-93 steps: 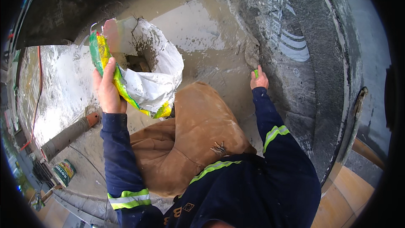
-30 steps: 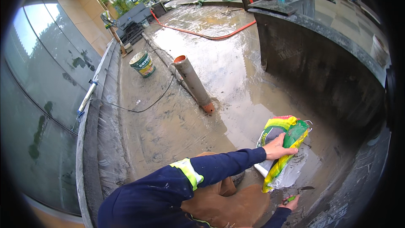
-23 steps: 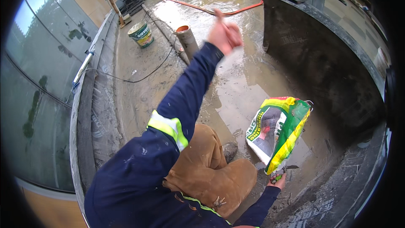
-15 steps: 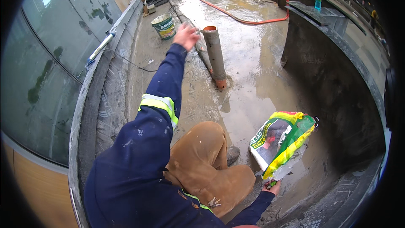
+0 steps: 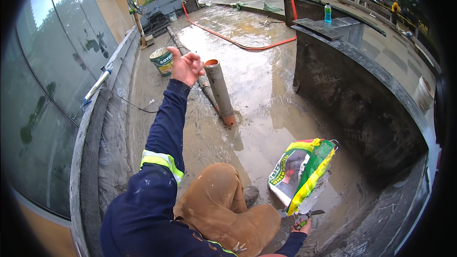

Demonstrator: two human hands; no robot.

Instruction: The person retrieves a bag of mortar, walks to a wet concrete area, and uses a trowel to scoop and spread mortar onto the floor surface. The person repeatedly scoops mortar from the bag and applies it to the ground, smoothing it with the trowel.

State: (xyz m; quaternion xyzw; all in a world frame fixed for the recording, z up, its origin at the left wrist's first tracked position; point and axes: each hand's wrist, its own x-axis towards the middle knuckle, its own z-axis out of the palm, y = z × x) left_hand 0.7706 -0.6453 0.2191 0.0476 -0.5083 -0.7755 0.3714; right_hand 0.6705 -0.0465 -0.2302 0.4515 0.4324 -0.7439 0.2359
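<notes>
My left hand [image 5: 187,68] is raised in front of me with the thumb stretched up and the fingers loosely bent and apart; nothing shows in it. It appears beside the open top of an upright grey pipe [image 5: 219,90] with an orange rim and base. Low on the right, my right hand [image 5: 303,226] is closed around the green handle of a putty knife [image 5: 316,212] with a flat metal blade. Just beyond that hand, a green, yellow and white bag [image 5: 304,169] lies on the wet floor, its near end crumpled. Whether the hand touches the bag is unclear.
A green bucket [image 5: 162,61] stands beyond my left hand. An orange hose [image 5: 238,45] crosses the wet floor. Dark panels [image 5: 352,90] wall the right side, with a bottle [image 5: 328,13] on top. A ledge [image 5: 90,138] runs along the left glass. People work far off.
My view has tilted up, showing more of the far site. My left hand has turned, thumb now raised. The blade in my right hand has come into sight beside the bag.
</notes>
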